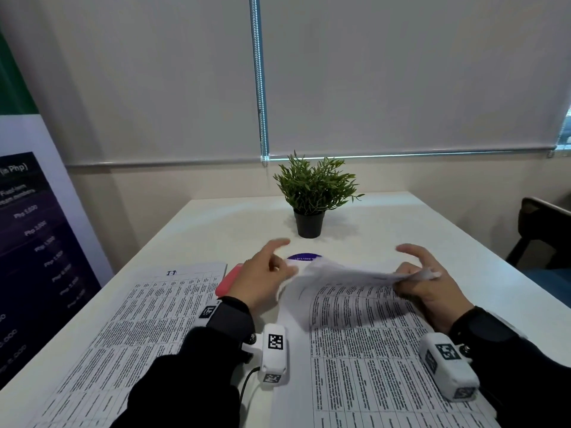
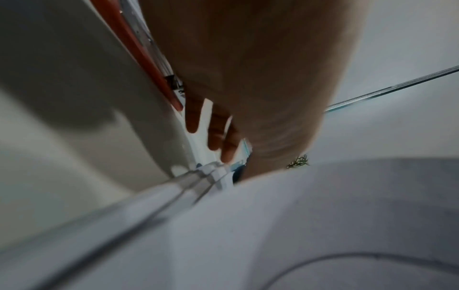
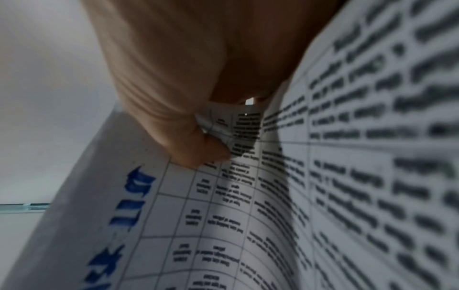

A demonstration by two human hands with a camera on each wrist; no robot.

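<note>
The lifted sheet [image 1: 346, 270] hides the purple disc's [image 1: 304, 257] near part.

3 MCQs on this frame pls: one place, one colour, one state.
1. Where does the potted plant stand?
A. on a shelf
B. on the table, beyond both hands
C. on the floor

2. What colour is the long item beside the left hand?
A. red
B. blue
C. yellow

3. What is the right hand doing?
A. lying flat on the table
B. gripping the plant
C. pinching a lifted sheet

Key:
1 B: the head view shows it on the tabletop past both hands.
2 A: it shows red next to the wrist.
3 C: the right wrist view shows the thumb clamping the curled sheet.
</note>
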